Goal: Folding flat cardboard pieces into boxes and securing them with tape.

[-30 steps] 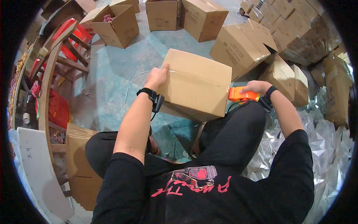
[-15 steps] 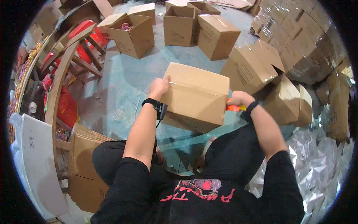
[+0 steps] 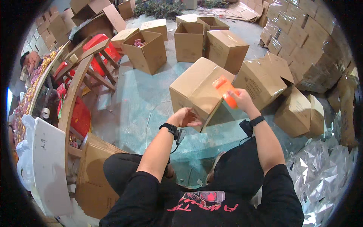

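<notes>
A closed brown carton [image 3: 191, 85] stands on the floor before me, set at an angle, with a seam running across its top. My right hand [image 3: 244, 101] is wrapped round an orange tape dispenser [image 3: 224, 87], raised at the carton's right upper edge; motion blurs the dispenser slightly. By the carton's near face is my left hand [image 3: 187, 117], holding nothing, its fingers stretched out and apart toward the lower near corner. Whether its fingertips touch the cardboard, I cannot tell.
Open cartons [image 3: 145, 53] and closed ones [image 3: 228, 47] stand beyond; more cartons [image 3: 264, 75] are at right, before a wrapped stack [image 3: 302, 41]. A wooden frame [image 3: 77, 90] and flattened cardboard [image 3: 94, 170] lie at left. Silvery sheeting [image 3: 321, 178] spreads at lower right.
The carton has turned and now sits angled. My left hand has let go of its far left edge and come down nearer me. My right hand has raised the tape dispenser from the right side.
</notes>
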The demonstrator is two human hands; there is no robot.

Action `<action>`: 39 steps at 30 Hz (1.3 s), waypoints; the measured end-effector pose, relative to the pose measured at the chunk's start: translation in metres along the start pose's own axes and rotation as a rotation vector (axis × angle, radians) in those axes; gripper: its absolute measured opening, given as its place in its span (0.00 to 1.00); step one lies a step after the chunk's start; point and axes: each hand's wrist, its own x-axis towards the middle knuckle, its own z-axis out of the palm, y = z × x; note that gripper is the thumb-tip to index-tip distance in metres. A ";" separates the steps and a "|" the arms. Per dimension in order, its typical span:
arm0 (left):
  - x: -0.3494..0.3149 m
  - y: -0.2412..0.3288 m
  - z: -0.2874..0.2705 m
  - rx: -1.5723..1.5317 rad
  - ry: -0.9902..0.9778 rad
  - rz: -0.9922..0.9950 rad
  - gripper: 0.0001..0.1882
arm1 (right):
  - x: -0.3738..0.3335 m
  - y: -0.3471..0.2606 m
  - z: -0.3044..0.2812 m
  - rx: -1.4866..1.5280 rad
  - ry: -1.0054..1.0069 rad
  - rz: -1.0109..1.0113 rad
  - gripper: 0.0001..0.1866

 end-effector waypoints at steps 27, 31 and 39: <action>-0.052 0.108 -0.033 0.957 1.038 0.915 0.14 | -0.046 -0.026 -0.055 -0.143 -0.745 0.512 0.31; -0.031 0.114 -0.053 1.022 1.084 0.848 0.14 | -0.045 -0.014 -0.052 -0.258 -0.703 0.615 0.32; 0.038 0.097 -0.081 0.741 0.844 0.464 0.25 | -0.027 0.003 -0.008 0.344 -0.597 0.920 0.19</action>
